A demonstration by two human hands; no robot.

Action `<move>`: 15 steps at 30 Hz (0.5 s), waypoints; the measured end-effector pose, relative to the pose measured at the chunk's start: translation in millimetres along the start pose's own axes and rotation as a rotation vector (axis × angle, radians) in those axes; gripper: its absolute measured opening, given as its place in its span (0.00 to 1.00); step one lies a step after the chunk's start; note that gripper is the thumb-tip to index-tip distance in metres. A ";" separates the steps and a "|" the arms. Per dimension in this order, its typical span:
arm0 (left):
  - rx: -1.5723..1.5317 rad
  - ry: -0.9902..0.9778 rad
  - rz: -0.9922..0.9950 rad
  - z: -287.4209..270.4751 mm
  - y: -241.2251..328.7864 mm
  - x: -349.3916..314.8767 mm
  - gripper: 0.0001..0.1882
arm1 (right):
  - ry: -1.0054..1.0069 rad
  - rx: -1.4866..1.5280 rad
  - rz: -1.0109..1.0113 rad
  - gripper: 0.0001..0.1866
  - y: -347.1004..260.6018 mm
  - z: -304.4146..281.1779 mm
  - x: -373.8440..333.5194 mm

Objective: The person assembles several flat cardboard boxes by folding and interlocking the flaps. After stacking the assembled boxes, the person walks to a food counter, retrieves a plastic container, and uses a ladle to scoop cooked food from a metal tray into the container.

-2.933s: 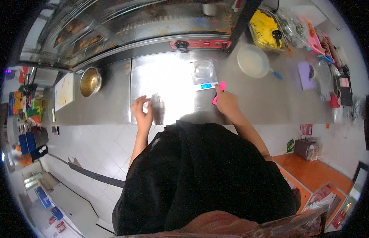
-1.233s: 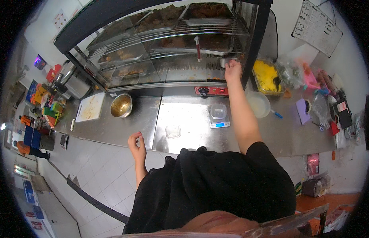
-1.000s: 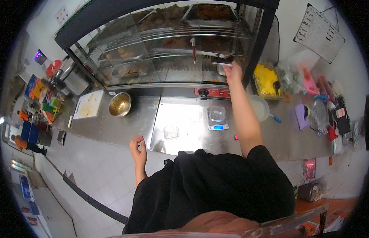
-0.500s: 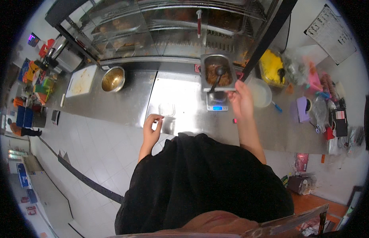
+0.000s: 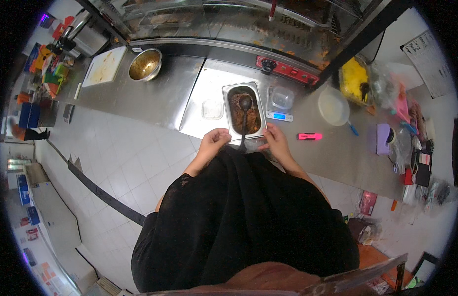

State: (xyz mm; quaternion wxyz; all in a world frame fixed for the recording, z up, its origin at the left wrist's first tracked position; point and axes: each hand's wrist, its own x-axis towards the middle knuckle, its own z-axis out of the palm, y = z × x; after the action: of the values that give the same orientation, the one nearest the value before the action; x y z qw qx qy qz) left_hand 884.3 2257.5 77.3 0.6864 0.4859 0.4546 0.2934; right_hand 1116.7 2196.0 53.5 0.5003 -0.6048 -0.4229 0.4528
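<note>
A steel food pan [image 5: 226,106] of brown saucy food [image 5: 237,118] sits near the counter's front edge. In it rests a black ladle [image 5: 246,103], its handle pointing toward me. My left hand [image 5: 214,143] has its fingers curled at the pan's near left corner. At the near right corner, my right hand [image 5: 278,144] pinches the rim. Left of the pan lies a small clear plastic lid or tub [image 5: 212,109]. To its right, a digital kitchen scale [image 5: 280,117] carries a clear plastic tub [image 5: 282,98]. Part of another clear plastic piece shows under my right fingers.
A pink highlighter [image 5: 309,136] and a white round bowl [image 5: 333,106] are on the right, near a tub of yellow food [image 5: 353,81]. On the left stand a steel bowl [image 5: 145,64] and a white cutting board [image 5: 105,67]. A glass display case [image 5: 229,22] runs along the back.
The food pan has come from above the scale toward me and to the left, uncovering the tub on the scale. My left hand has moved right to the pan's corner.
</note>
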 end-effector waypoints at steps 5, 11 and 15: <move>0.151 0.042 0.194 1.7 -1.6 -3.3 0.18 | -0.059 -1.019 -0.794 0.20 -75.8 10.0 -12.5; 0.468 0.173 0.439 11.2 -1.5 -8.0 0.29 | -0.123 -0.510 -0.688 0.10 -67.2 10.0 53.8; 0.506 0.209 0.435 13.7 3.1 -9.7 0.31 | -0.116 -0.524 -0.653 0.08 -66.4 6.4 58.1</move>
State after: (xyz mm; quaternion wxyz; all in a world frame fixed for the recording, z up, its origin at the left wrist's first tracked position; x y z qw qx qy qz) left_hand 892.9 2244.9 85.1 0.4156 0.6933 0.4666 0.3590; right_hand 1120.1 2262.9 111.3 0.4219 -0.5192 -0.7209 0.1809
